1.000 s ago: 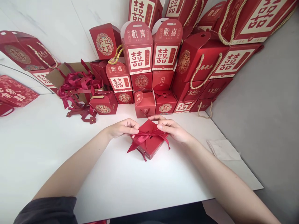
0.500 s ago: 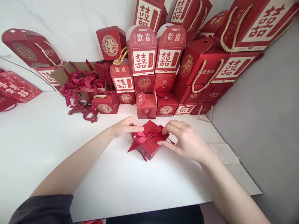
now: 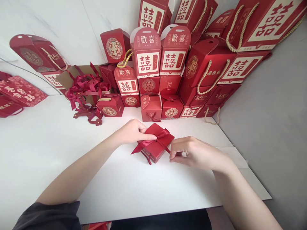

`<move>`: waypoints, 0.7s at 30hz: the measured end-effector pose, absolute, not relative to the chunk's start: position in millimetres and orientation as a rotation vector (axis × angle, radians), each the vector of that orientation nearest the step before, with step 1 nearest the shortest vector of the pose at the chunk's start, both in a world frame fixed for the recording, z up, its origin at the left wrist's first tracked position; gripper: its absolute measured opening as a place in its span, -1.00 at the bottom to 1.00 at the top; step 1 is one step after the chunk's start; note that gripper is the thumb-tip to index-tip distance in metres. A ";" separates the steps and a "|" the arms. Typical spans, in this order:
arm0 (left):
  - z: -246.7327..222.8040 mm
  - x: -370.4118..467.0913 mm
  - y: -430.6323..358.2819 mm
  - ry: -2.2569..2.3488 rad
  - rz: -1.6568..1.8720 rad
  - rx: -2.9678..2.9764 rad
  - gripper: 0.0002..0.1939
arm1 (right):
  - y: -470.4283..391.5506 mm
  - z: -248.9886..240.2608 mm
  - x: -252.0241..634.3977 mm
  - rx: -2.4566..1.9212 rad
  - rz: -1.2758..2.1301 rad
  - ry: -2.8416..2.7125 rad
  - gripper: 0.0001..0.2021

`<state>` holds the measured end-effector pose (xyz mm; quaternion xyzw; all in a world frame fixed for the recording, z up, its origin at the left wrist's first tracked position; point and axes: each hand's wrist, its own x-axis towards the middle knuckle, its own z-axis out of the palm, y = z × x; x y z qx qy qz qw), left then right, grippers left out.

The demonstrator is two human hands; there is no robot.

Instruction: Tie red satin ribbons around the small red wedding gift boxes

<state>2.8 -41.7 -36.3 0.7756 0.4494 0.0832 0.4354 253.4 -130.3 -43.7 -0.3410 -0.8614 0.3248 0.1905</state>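
A small red gift box point(image 3: 158, 152) stands on the white table in front of me, with a shiny red ribbon point(image 3: 165, 133) tied in a bow across its top. My left hand point(image 3: 131, 132) comes in from the left, its fingers curled and its thumb stretched over the left loop to the knot. On the right, my right hand point(image 3: 189, 151) pinches the ribbon's tail just past the box's right edge. The other tail point(image 3: 139, 147) sticks out to the left. A thin dark red cord point(image 3: 149, 158) hangs at the front left side of the box.
Stacked red gift boxes point(image 3: 171, 111) with rope handles line the wall behind. At the back left, a cardboard box point(image 3: 66, 78) overflows with red ribbons point(image 3: 86, 84). Flat red bags point(image 3: 24, 91) lie far left. A grey wall point(image 3: 268, 127) borders the table point(image 3: 115, 188) on the right.
My right hand has left the right loop, moved down and closed on the ribbon tail, drawing it out to the right. My left thumb has slid right onto the knot.
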 end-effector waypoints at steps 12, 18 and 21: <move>-2.4 1.5 -66.5 1.294 0.517 2.252 -0.42 | -105.6 -80.2 254.1 -1.586 1.191 -2.472 -0.78; -5.9 27.2 -108.6 1.333 0.196 2.518 -0.25 | -98.4 -91.7 248.6 -1.585 1.075 -2.514 -0.76; 5.4 9.7 -106.5 1.384 0.051 2.504 -0.31 | -99.4 -97.9 248.2 -1.619 1.025 -2.533 -0.70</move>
